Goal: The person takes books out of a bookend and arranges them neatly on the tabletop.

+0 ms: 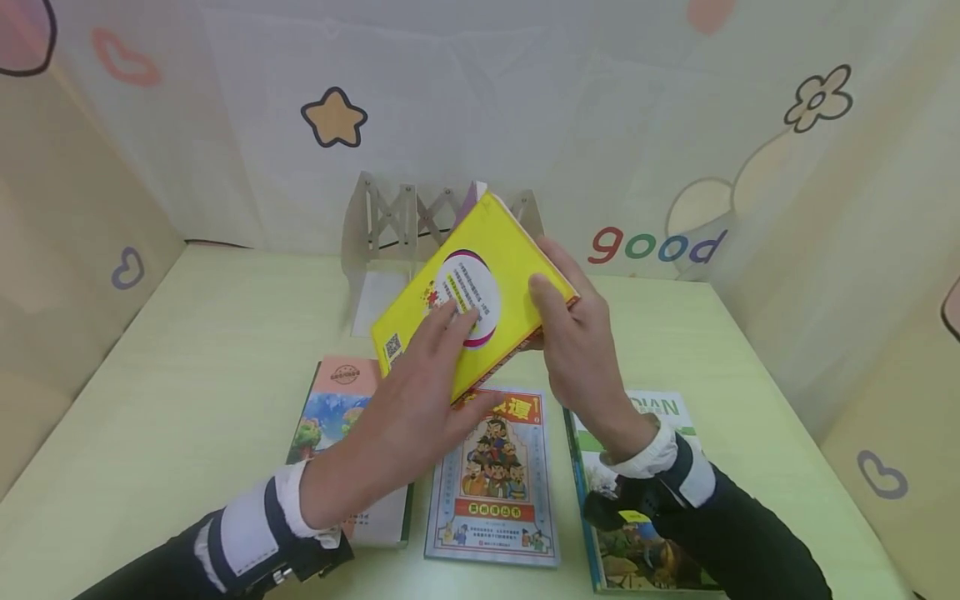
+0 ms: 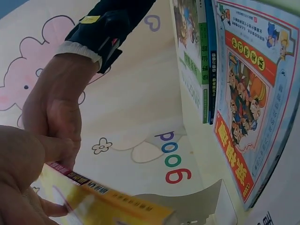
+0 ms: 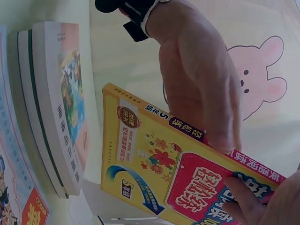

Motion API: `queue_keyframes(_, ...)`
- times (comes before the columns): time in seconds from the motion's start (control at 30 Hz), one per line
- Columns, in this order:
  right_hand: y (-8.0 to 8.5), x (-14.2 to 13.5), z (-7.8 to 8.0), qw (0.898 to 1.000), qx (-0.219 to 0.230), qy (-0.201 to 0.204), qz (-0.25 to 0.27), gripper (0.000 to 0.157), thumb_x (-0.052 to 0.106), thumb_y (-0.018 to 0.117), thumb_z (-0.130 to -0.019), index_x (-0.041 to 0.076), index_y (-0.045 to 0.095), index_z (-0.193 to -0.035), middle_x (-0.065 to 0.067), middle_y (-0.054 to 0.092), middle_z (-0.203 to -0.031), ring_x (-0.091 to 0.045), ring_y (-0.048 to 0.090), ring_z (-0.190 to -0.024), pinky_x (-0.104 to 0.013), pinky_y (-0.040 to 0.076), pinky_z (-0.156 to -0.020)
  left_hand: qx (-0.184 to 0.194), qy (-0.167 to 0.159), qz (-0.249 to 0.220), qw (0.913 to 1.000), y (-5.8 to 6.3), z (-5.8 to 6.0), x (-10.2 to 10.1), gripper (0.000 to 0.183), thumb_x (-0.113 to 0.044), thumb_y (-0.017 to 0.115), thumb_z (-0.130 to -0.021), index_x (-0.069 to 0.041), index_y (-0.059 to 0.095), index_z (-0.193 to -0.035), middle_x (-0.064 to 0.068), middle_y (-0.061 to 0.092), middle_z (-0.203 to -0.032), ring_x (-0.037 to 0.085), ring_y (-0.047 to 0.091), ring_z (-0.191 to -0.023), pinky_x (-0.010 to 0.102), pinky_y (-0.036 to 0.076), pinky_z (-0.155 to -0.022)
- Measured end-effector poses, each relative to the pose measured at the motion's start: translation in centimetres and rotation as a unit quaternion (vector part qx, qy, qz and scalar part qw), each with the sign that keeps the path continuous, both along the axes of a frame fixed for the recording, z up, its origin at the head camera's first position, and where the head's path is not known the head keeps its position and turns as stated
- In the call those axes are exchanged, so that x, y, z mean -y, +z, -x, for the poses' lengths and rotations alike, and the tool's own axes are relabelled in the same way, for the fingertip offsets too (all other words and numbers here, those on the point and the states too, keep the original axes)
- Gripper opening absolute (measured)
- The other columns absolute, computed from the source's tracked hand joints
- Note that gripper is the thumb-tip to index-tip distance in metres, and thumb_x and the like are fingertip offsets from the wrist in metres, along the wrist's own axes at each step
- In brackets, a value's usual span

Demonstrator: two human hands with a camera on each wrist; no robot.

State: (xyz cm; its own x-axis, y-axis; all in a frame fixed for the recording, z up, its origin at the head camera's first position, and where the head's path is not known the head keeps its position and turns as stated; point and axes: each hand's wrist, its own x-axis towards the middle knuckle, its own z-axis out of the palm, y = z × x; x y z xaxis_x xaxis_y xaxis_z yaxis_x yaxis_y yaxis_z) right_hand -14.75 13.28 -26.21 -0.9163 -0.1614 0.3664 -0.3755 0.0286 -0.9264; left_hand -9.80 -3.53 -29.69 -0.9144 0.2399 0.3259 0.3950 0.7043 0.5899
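Above the table, my right hand (image 1: 581, 350) grips a tilted yellow book (image 1: 480, 287) by its right corner. The thumb presses the back cover while fingers curl under the front. Extended fingers of my left hand (image 1: 416, 392) lie flat on that back cover, by the white oval, and its thumb stretches along the spine edge. The right wrist view gives the book's front cover (image 3: 150, 173), with red and white lettering and flowers. In the left wrist view its spine (image 2: 117, 194) points toward the folding metal book rack (image 1: 405, 221).
A thin purple item (image 1: 471, 200) stands at the rack, partly hidden by the yellow book. Nearer me lie a pink-and-blue landscape book (image 1: 337, 412) at left, a light-blue comic-style book (image 1: 491, 500) in the middle, and a stack with a green-and-white book (image 1: 615, 542) at right.
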Motion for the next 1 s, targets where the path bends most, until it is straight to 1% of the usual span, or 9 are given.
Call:
queue_keyframes(0.17,0.3,0.6,-0.5,1.0,0.014,-0.001,0.003,0.058,0.032,0.054,-0.097,0.019,0.035,-0.15,-0.01,0.054,-0.125,-0.028,0.063,-0.099,-0.04,0.055,-0.075,-0.024,-0.007,0.011,0.9996,-0.6,-0.3,0.1,0.101,-0.026,0.076,-0.081,-0.028,0.01,-0.157,-0.003,0.006,-0.161,0.019,0.01,-0.146,0.041,0.042,-0.097)
queue_keyframes(0.27,0.5,0.9,-0.9,0.999,0.033,-0.002,0.009,0.06,0.033,0.058,-0.095,0.021,0.037,-0.149,-0.008,0.055,-0.125,-0.027,0.064,-0.1,-0.041,0.055,-0.075,-0.045,-0.01,0.009,0.9989,-0.9,-0.5,0.2,0.104,-0.016,0.075,-0.082,-0.028,0.005,-0.157,-0.001,0.004,-0.161,0.022,0.011,-0.146,0.043,0.036,-0.102)
queue_keyframes(0.47,0.9,1.8,-1.4,0.997,0.064,0.018,0.037,0.059,0.032,0.063,-0.092,0.021,0.042,-0.146,-0.008,0.056,-0.121,-0.028,0.063,-0.101,-0.043,0.054,-0.077,-0.069,-0.009,0.008,0.9975,-1.3,-0.5,0.5,0.101,-0.004,0.069,-0.085,-0.023,0.003,-0.158,0.004,0.007,-0.16,0.023,0.017,-0.144,0.042,0.033,-0.105)
queue_keyframes(0.57,1.0,2.1,-1.5,0.996,0.065,0.037,0.046,0.058,0.029,0.062,-0.092,0.019,0.042,-0.145,-0.01,0.054,-0.122,-0.029,0.062,-0.103,-0.044,0.054,-0.077,-0.064,-0.015,-0.021,0.9976,-1.3,-0.6,0.7,0.092,0.001,0.06,-0.09,-0.024,0.003,-0.158,0.001,0.007,-0.16,0.02,0.018,-0.144,0.041,0.034,-0.105)
queue_keyframes(0.67,0.9,2.4,-1.6,0.995,0.055,0.07,0.055,0.056,0.024,0.06,-0.094,0.015,0.041,-0.146,-0.009,0.052,-0.126,-0.028,0.06,-0.109,-0.045,0.053,-0.079,-0.044,-0.024,-0.073,0.996,-1.0,-0.6,1.0,0.086,0.004,0.051,-0.093,-0.028,0.004,-0.157,-0.006,0.012,-0.158,0.015,0.026,-0.139,0.037,0.037,-0.102)
queue_keyframes(0.77,0.8,2.5,-1.4,0.992,0.041,0.102,0.06,0.053,0.019,0.056,-0.096,0.01,0.041,-0.146,-0.006,0.05,-0.133,-0.027,0.057,-0.115,-0.045,0.052,-0.081,-0.005,-0.011,-0.112,0.9936,-0.5,-0.7,1.2,0.084,0.004,0.047,-0.094,-0.035,0.005,-0.155,-0.012,0.02,-0.154,0.012,0.036,-0.13,0.035,0.04,-0.1)
queue_keyframes(0.83,0.7,2.5,-1.3,0.991,0.028,0.115,0.056,0.051,0.016,0.053,-0.097,0.007,0.042,-0.146,-0.004,0.049,-0.137,-0.026,0.057,-0.117,-0.044,0.052,-0.084,0.007,0.003,-0.122,0.9925,-0.3,-0.7,1.4,0.084,0.005,0.046,-0.094,-0.037,0.007,-0.155,-0.012,0.024,-0.152,0.012,0.039,-0.128,0.036,0.04,-0.1)
queue_keyframes(0.9,0.6,2.5,-1.1,0.991,0.016,0.12,0.049,0.049,0.016,0.051,-0.098,0.005,0.042,-0.146,-0.003,0.049,-0.139,-0.026,0.057,-0.117,-0.043,0.051,-0.086,0.006,0.007,-0.129,0.9916,-0.2,-0.7,1.6,0.084,0.006,0.047,-0.093,-0.037,0.009,-0.155,-0.011,0.028,-0.152,0.014,0.04,-0.129,0.037,0.04,-0.1)
queue_keyframes(1.0,0.4,2.3,-0.9,0.993,0.0,0.111,0.027,0.048,0.018,0.05,-0.099,0.004,0.043,-0.145,-0.002,0.05,-0.139,-0.028,0.058,-0.116,-0.041,0.049,-0.091,-0.019,0.0,-0.143,0.9895,-0.3,-0.6,2.1,0.082,0.007,0.049,-0.092,-0.031,0.013,-0.155,-0.005,0.035,-0.149,0.017,0.043,-0.13,0.037,0.042,-0.097)
